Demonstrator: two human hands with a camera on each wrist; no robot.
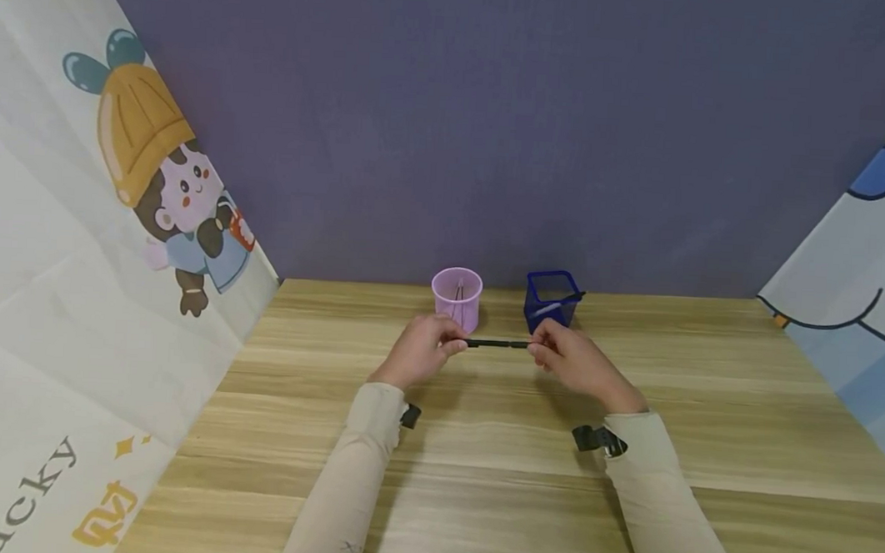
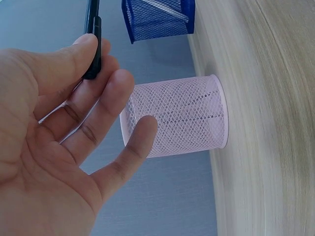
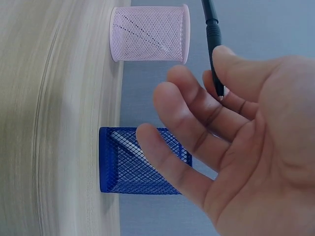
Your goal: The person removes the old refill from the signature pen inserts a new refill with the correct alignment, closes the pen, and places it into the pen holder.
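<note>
A black pen (image 1: 495, 343) is stretched level between both hands above the wooden table. My left hand (image 1: 425, 347) pinches its clip end between thumb and forefinger. At the other end my right hand (image 1: 569, 358) pinches the pen close to its metal tip, which shows in the right wrist view. Just behind the left hand stands a pink mesh pen cup (image 2: 174, 118) with thin dark sticks inside. Behind the right hand is a square blue mesh holder (image 3: 142, 172); a dark-ended, light pen (image 1: 561, 304) leans in it, poking over the rim.
The pale wooden table (image 1: 476, 495) meets a dark blue-grey wall (image 1: 495, 129) right behind the two holders. White printed cloths hang at both sides, the left one (image 1: 74, 291) with a cartoon figure. Black straps sit on both wrists.
</note>
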